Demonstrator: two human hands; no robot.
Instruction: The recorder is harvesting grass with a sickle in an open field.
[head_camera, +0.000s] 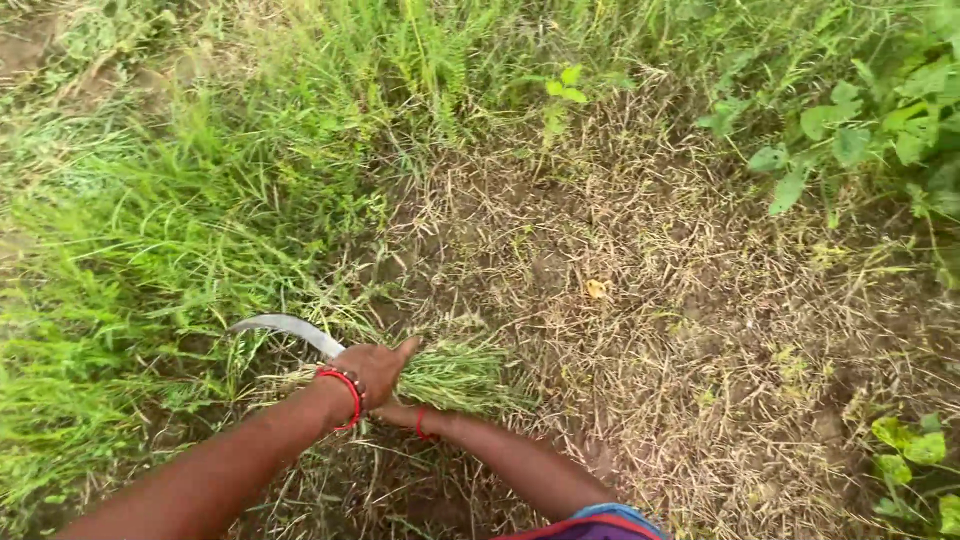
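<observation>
Holding the sickle in my left hand, grip clamped on its handle, I see the curved blade pointing left over the grass. My right hand lies beneath it against the cut grass bundle; its grip I cannot tell.

Tall green grass fills the left side. A patch of bare soil strewn with dry cut stalks spreads across the middle and right. Broad-leaved weeds grow at the upper right, and a small leafy plant sits at the lower right. A yellow leaf lies on the stalks.
</observation>
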